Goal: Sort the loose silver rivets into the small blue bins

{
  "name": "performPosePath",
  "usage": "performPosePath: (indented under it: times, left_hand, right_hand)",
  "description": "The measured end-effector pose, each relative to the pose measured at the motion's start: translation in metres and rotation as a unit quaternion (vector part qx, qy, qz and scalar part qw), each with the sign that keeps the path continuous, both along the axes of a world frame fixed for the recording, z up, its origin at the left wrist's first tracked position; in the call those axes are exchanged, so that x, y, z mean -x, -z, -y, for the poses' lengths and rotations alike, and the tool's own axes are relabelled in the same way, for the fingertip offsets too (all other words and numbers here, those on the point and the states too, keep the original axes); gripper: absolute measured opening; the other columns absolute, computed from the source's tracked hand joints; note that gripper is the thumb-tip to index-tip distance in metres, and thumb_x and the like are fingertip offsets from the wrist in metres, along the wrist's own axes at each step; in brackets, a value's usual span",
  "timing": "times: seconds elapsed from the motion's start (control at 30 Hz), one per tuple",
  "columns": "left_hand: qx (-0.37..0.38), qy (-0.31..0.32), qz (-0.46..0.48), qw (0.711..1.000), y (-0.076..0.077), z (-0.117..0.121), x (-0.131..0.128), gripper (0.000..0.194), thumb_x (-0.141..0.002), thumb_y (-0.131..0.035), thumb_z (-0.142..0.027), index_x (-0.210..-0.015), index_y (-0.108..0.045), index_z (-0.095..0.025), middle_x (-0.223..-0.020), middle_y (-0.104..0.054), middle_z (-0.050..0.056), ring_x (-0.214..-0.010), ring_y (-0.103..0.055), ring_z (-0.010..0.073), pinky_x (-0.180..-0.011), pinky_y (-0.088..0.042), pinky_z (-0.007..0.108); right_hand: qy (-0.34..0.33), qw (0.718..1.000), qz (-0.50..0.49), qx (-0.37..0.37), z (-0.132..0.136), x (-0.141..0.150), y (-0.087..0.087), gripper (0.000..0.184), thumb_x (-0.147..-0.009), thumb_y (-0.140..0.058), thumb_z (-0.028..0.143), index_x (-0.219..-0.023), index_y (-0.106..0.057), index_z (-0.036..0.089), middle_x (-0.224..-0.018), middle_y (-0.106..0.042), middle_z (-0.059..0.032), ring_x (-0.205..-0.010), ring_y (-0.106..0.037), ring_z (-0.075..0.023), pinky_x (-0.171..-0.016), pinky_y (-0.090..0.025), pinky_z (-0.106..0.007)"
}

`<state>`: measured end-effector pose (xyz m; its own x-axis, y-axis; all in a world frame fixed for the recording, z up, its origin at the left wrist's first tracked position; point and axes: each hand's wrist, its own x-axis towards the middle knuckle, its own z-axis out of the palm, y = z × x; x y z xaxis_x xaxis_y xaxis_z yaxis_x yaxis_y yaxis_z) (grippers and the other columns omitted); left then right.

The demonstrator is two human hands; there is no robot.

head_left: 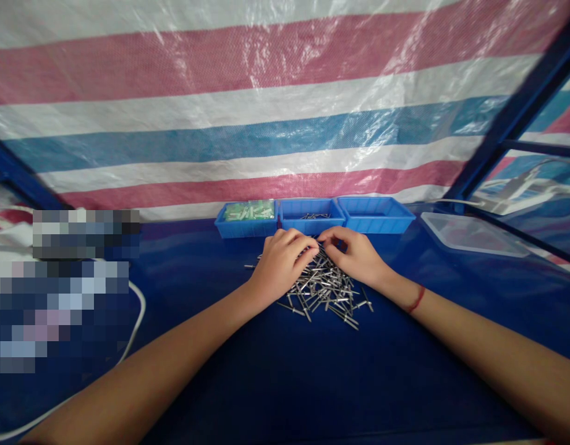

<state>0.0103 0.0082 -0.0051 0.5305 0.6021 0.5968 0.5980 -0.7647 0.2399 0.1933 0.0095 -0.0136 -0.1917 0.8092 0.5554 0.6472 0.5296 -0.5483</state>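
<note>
A loose heap of silvery pop rivets (326, 285) lies on the dark blue tabletop. Over its left and far side is my left hand (281, 262), thumb and fingers drawn together in a pinch. My right hand (354, 254) reaches in from the other side, its thumb and index finger curled toward each other. The fingertips of both hands nearly meet above the far part of the heap. Whatever is between the fingertips of either hand is too small or too hidden to make out.
Behind the heap stand a blue bin (241, 230) of green-and-white packets, a blue middle bin (308, 224) with several rivets, and a blue right bin (380, 225). A translucent plastic lid (470, 235) lies at right. A white cable (139, 318) runs along the left.
</note>
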Motion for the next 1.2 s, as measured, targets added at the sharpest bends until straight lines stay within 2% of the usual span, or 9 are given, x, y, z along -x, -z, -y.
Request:
performPosePath:
  times: [0.13,0.23,0.37,0.53,0.67,0.77,0.9,1.07,1.2]
  left_hand:
    - [0.060,0.036,0.096,0.993,-0.001,0.003,-0.001,0.009,-0.091,-0.051,-0.022,-0.091,-0.060,-0.020,-0.085,-0.066,0.000,-0.080,-0.060,0.0147,-0.072,-0.042,0.029]
    - [0.099,0.053,0.167,0.980,0.001,0.004,-0.002,0.010,-0.091,-0.049,-0.019,-0.092,-0.059,-0.019,-0.089,-0.067,0.001,-0.080,-0.061,0.0130,-0.073,-0.045,0.026]
    - [0.089,0.043,0.218,0.971,0.003,0.004,-0.001,0.008,-0.089,-0.051,-0.019,-0.091,-0.059,-0.018,-0.090,-0.064,0.002,-0.081,-0.059,0.0128,-0.073,-0.047,0.025]
    - [0.079,0.030,0.227,0.970,0.003,0.004,0.000,0.007,-0.089,-0.051,-0.019,-0.091,-0.058,-0.019,-0.088,-0.061,0.002,-0.078,-0.057,0.0129,-0.073,-0.047,0.026]
    - [0.081,0.006,0.218,0.973,0.004,0.006,0.001,0.008,-0.091,-0.047,-0.021,-0.092,-0.055,-0.019,-0.087,-0.062,0.003,-0.080,-0.058,0.0142,-0.076,-0.046,0.028]
    - [0.083,0.020,0.188,0.978,0.004,0.009,0.001,0.007,-0.090,-0.048,-0.020,-0.089,-0.054,-0.018,-0.086,-0.061,0.003,-0.081,-0.058,0.0146,-0.077,-0.045,0.029]
    - [0.088,0.051,0.155,0.983,0.004,0.010,0.001,0.009,-0.089,-0.050,-0.020,-0.095,-0.055,-0.017,-0.091,-0.062,0.005,-0.086,-0.058,0.0166,-0.079,-0.045,0.031]
    - [0.079,0.051,0.158,0.983,0.004,0.009,0.002,0.009,-0.091,-0.049,-0.020,-0.092,-0.058,-0.019,-0.089,-0.063,0.004,-0.085,-0.059,0.0164,-0.077,-0.046,0.031]
    - [0.078,0.052,0.167,0.981,0.005,0.008,0.003,0.007,-0.089,-0.052,-0.021,-0.091,-0.058,-0.018,-0.088,-0.064,0.004,-0.083,-0.059,0.0161,-0.076,-0.047,0.031]
  right_hand:
    - [-0.100,0.994,0.019,-0.038,0.011,0.008,-0.008,0.012,-0.075,-0.056,0.015,-0.084,-0.064,0.018,-0.084,-0.067,-0.0041,-0.079,-0.059,-0.0169,-0.078,-0.045,-0.034]
    - [-0.116,0.993,-0.006,-0.024,0.016,0.012,-0.009,0.010,-0.080,-0.056,0.021,-0.085,-0.064,0.018,-0.080,-0.066,-0.0037,-0.076,-0.058,-0.0157,-0.074,-0.046,-0.032]
    - [-0.128,0.991,-0.047,0.007,0.018,0.014,-0.008,0.012,-0.080,-0.061,0.026,-0.088,-0.065,0.018,-0.083,-0.067,-0.0037,-0.078,-0.060,-0.0153,-0.073,-0.047,-0.031]
    - [-0.134,0.988,-0.073,0.025,0.021,0.017,-0.009,0.011,-0.084,-0.058,0.028,-0.083,-0.065,0.020,-0.083,-0.068,-0.0033,-0.078,-0.061,-0.0152,-0.073,-0.047,-0.030]
    - [-0.084,0.990,-0.114,0.018,0.023,0.017,-0.012,0.013,-0.084,-0.058,0.030,-0.083,-0.065,0.019,-0.079,-0.066,-0.0031,-0.074,-0.059,-0.0150,-0.068,-0.047,-0.030]
    - [-0.060,0.985,-0.162,0.026,0.023,0.016,-0.014,0.015,-0.083,-0.059,0.031,-0.081,-0.065,0.018,-0.077,-0.065,-0.0030,-0.071,-0.058,-0.0148,-0.066,-0.046,-0.030]
    - [-0.071,0.978,-0.192,0.034,0.026,0.017,-0.014,0.015,-0.082,-0.060,0.031,-0.082,-0.066,0.018,-0.078,-0.065,-0.0032,-0.072,-0.058,-0.0150,-0.067,-0.046,-0.031]
    - [-0.087,0.975,-0.204,0.031,0.028,0.020,-0.012,0.014,-0.081,-0.062,0.031,-0.090,-0.066,0.020,-0.082,-0.064,-0.0020,-0.074,-0.058,-0.0140,-0.068,-0.047,-0.031]
    - [-0.095,0.970,-0.220,0.036,0.028,0.022,-0.011,0.012,-0.079,-0.065,0.032,-0.084,-0.063,0.020,-0.078,-0.062,-0.0006,-0.070,-0.057,-0.0133,-0.067,-0.047,-0.030]
